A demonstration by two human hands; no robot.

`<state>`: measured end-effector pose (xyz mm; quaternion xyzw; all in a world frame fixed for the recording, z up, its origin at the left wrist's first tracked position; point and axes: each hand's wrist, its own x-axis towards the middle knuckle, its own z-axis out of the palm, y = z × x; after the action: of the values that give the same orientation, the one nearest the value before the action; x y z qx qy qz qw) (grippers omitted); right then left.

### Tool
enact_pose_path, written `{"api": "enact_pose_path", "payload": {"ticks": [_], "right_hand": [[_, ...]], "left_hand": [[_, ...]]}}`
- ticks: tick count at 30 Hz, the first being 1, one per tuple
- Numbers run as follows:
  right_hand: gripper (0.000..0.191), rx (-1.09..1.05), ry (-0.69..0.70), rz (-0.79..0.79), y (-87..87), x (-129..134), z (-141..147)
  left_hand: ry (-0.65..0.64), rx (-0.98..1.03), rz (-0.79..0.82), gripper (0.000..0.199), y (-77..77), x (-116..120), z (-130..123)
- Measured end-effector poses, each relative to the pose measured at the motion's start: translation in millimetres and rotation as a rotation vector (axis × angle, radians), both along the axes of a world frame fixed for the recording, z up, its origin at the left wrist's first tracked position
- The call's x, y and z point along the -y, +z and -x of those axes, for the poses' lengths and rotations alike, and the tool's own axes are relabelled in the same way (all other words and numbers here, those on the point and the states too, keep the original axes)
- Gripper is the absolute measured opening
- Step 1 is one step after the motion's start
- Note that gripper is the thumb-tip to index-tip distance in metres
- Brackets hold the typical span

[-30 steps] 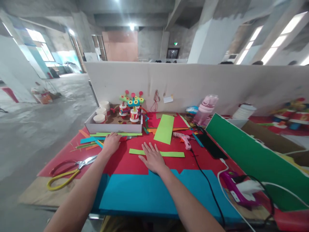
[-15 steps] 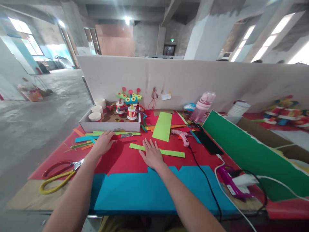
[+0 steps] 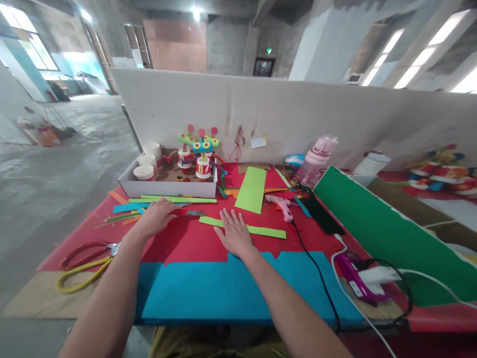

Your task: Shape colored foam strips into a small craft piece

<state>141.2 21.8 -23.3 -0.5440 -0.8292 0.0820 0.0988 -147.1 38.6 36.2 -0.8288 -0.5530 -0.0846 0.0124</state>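
My left hand [image 3: 158, 218] is above the left side of the red table covering, fingers curled and closed. A flat metal blade [image 3: 196, 214] sticks out to the right from its fingertips; its handle is mostly hidden. My right hand [image 3: 234, 233] lies flat with fingers spread, pressing on a light green paper strip [image 3: 268, 232]. Just beyond my left hand lie more green strips [image 3: 197, 200] and a few blue strips [image 3: 124, 207]. A wider green paper sheet [image 3: 251, 190] lies past my right fingertips.
Large red-and-yellow-handled scissors [image 3: 84, 263] lie at left. Behind stands a shallow box [image 3: 167, 189] with paper cups and cup figures. To the right are a pink glue gun [image 3: 281, 206], a phone [image 3: 320, 214], a purple power strip [image 3: 361, 278] with cables and a green-sided box [image 3: 380, 238].
My left hand and the blade have moved slightly toward me, away from the green strips at the box. My right hand stays on the strip. The view has tilted slightly down.
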Motion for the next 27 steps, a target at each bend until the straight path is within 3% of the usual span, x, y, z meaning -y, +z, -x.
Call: {"api": "enact_pose_path", "payload": {"ticks": [6,18,20,24,27], "right_hand": [[0.075,-0.004,-0.002,-0.008,-0.6,-0.4,-0.1],[0.073,-0.057,0.010,-0.039,-1.2,0.8,-2.3],[0.071,-0.108,0.072,-0.064,3.6,4.3,-5.7],[0.055,-0.238,0.373,-0.014,11.6,9.8,-14.6],[0.051,-0.271,0.432,0.084,12.4,9.0,-16.3]], "left_hand": [[0.069,-0.039,0.000,0.035,3.1,1.5,1.2],[-0.052,-0.041,0.109,0.031,15.0,17.7,-14.0],[-0.038,-0.055,0.122,0.030,12.6,27.4,-16.8],[-0.033,-0.082,0.141,0.031,2.0,50.3,-23.5],[-0.008,-0.132,0.128,0.035,-3.7,62.4,-31.8]]}}
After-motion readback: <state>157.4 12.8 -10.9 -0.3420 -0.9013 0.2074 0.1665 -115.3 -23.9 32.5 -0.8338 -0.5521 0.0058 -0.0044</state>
